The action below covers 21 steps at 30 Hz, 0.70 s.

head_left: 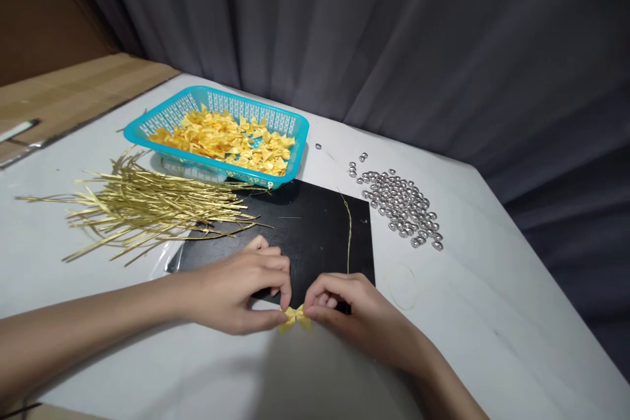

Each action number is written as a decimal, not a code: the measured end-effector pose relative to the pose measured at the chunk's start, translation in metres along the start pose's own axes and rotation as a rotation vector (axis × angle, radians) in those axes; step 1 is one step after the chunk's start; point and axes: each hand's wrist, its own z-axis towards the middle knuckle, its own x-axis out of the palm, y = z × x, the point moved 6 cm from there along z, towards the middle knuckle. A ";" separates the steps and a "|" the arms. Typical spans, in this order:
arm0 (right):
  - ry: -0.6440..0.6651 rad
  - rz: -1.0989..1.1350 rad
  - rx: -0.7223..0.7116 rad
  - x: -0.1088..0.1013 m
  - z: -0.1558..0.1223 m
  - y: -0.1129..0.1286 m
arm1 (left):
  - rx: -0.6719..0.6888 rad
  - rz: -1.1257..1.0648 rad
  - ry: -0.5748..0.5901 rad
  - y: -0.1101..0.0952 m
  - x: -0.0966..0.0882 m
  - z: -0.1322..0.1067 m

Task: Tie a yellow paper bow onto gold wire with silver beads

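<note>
A small yellow ribbon bow lies at the near edge of a black mat. My left hand pinches its left side with thumb and fingers. My right hand pinches its right side, fingers curled. A single gold twist tie runs up the mat from my right hand. A turquoise plastic basket full of yellow bows stands behind the mat. A heap of gold twist ties lies to the left, and a pile of small silver beads to the right.
All of this rests on a white table, whose right edge runs diagonally toward the front. A grey curtain hangs behind it. Brown cardboard lies at the far left. A thin loop, perhaps a rubber band, lies right of the mat.
</note>
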 end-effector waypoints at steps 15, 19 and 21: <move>-0.016 -0.273 -0.041 0.011 -0.007 0.008 | -0.190 0.069 -0.036 -0.010 0.012 -0.004; -0.012 -0.267 -0.083 0.010 -0.007 0.009 | -0.102 0.058 -0.006 -0.012 0.010 -0.002; -0.008 -0.263 -0.090 0.009 -0.006 0.009 | -0.068 0.046 0.004 -0.012 0.008 -0.002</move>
